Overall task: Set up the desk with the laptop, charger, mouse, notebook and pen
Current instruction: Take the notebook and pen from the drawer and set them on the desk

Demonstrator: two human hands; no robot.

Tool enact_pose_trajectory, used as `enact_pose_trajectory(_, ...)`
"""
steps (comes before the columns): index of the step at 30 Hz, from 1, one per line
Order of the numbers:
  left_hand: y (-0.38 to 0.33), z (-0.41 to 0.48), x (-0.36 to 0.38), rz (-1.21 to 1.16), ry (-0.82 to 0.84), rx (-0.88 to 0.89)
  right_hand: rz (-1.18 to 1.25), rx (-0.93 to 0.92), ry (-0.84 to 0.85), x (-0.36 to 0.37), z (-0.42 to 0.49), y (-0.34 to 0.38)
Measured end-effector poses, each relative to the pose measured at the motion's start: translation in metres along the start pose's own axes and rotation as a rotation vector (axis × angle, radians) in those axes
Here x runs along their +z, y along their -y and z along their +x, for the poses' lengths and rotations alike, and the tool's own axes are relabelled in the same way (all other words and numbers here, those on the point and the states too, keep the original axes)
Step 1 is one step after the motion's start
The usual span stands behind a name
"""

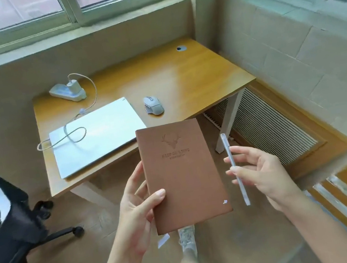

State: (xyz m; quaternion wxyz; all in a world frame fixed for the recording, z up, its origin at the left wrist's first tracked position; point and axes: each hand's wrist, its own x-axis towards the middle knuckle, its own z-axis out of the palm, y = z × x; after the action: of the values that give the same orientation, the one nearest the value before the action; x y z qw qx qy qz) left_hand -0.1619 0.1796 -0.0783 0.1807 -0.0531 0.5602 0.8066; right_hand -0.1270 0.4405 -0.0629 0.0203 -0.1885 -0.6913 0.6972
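My left hand (135, 209) grips the notebook (182, 175); my right hand (260, 174) loosely pinches the pen (235, 169). That slack pinch could drop it short of the desk (182, 79).

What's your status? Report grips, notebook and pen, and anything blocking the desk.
Left grip holds notebook, right grip pinches pen, both short of desk. Laptop closed, charger cable looped across lid, mouse beside. Path unobstructed.

The notebook (183, 175) hides the left hand's (135, 209) fingertips, and its small embossed line is too blurred to read.
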Motion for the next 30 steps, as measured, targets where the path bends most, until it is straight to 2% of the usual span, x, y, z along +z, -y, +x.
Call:
enact_pose_trajectory(14, -0.029, 0.308, 0.072, -0.105, -0.073, -0.123, -0.046, 0.113, -0.003, -0.032, 0.295, 0.041)
enact_pose_trajectory(24, 0.019, 0.488, 0.135, -0.057, -0.364, -0.216, -0.245, 0.187, 0.070, -0.065, 0.520, 0.012)
enact_pose_trajectory(30, 0.047, 0.541, 0.144, -0.004, -0.546, -0.204, -0.434, 0.179, 0.046, -0.056, 0.596, -0.024)
